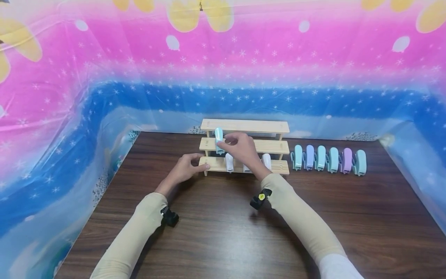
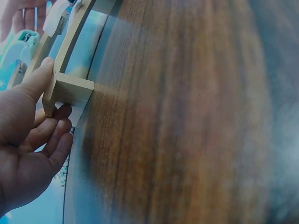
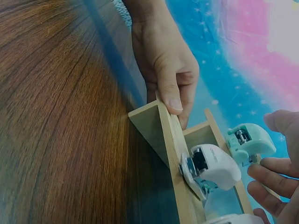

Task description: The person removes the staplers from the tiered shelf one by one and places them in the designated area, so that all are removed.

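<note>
My left hand (image 1: pixel 186 168) grips the left end of the bottom shelf of a three-tier wooden stand (image 1: pixel 216 165), thumb on top and fingers below. A mint-green mini stapler (image 1: pixel 218 139) stands on the left part of the middle shelf. My right hand (image 1: pixel 240 147) is right beside it. In the right wrist view its thumb (image 3: pixel 279 122) is spread away from the stapler, with the other fingers close to the stapler's base. White mini staplers (image 1: pixel 229 162) stand on the bottom shelf, one of them largely hidden behind my right hand.
A row of mini staplers (image 1: pixel 321 158) in mint, blue and purple stands on the dark wooden table (image 1: pixel 223 232), right of the stand. The bare top shelf (image 1: pixel 244 125) sits close to the patterned cloth backdrop (image 1: pixel 244 93).
</note>
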Demonstrator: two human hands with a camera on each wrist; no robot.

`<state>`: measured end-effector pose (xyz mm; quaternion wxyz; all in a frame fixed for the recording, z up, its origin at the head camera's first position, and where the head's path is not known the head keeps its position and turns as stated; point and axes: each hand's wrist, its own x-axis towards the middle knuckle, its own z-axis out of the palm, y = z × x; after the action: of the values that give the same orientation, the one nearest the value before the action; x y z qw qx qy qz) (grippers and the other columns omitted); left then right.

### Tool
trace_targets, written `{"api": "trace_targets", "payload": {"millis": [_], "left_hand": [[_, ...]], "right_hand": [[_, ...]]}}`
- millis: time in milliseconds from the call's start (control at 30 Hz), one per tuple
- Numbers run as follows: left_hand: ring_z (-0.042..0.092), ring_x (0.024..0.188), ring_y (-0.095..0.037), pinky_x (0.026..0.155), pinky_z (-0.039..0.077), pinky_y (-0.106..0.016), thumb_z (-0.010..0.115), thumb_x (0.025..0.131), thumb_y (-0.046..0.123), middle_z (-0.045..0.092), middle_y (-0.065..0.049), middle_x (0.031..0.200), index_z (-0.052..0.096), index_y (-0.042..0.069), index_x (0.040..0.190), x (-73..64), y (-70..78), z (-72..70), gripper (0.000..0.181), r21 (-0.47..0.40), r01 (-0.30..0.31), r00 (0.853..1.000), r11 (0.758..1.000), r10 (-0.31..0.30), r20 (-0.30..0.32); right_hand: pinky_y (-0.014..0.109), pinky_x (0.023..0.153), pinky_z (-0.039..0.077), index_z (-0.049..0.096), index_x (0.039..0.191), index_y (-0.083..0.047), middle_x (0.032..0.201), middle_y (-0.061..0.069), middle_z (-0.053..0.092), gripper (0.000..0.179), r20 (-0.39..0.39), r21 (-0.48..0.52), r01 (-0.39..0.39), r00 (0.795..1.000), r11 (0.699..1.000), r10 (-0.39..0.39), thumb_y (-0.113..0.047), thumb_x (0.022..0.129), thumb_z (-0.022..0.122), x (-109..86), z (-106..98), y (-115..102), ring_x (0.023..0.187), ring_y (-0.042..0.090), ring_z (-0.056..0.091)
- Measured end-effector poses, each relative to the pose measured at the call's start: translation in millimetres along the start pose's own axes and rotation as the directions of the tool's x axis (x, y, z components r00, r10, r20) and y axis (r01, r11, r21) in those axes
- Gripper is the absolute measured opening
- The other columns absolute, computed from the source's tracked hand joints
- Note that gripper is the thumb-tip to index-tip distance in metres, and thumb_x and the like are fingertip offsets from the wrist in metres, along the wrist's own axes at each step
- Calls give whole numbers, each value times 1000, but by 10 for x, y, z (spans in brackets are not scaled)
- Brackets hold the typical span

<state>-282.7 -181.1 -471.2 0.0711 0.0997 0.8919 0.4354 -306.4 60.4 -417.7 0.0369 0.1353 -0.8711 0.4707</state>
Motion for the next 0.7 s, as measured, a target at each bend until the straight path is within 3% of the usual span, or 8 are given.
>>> {"api": "trace_targets", "payload": {"millis": [300, 700], "left_hand": [[63, 110, -26, 92, 51, -45, 75, 94, 39, 68, -14, 127, 60, 3, 140, -8, 8, -1, 60, -1, -10, 1000, 1000, 10, 0], [64, 105, -25, 87, 52, -41, 74, 95, 38, 69, -14, 126, 60, 4, 141, -3, -1, -3, 59, 1, -14, 1000, 1000, 14, 6]], "right_hand": [[39, 85, 57, 76, 117, -6, 104, 7, 77, 54, -21, -41, 18, 1000, 999, -19, -52, 89, 76, 29, 65, -43, 96, 19, 72], [37, 81, 57, 77, 114, -6, 101, 8, 77, 47, -46, -68, 4, 999, 998, -8, -46, 89, 78, 43, 111, -76, 92, 20, 72]]}}
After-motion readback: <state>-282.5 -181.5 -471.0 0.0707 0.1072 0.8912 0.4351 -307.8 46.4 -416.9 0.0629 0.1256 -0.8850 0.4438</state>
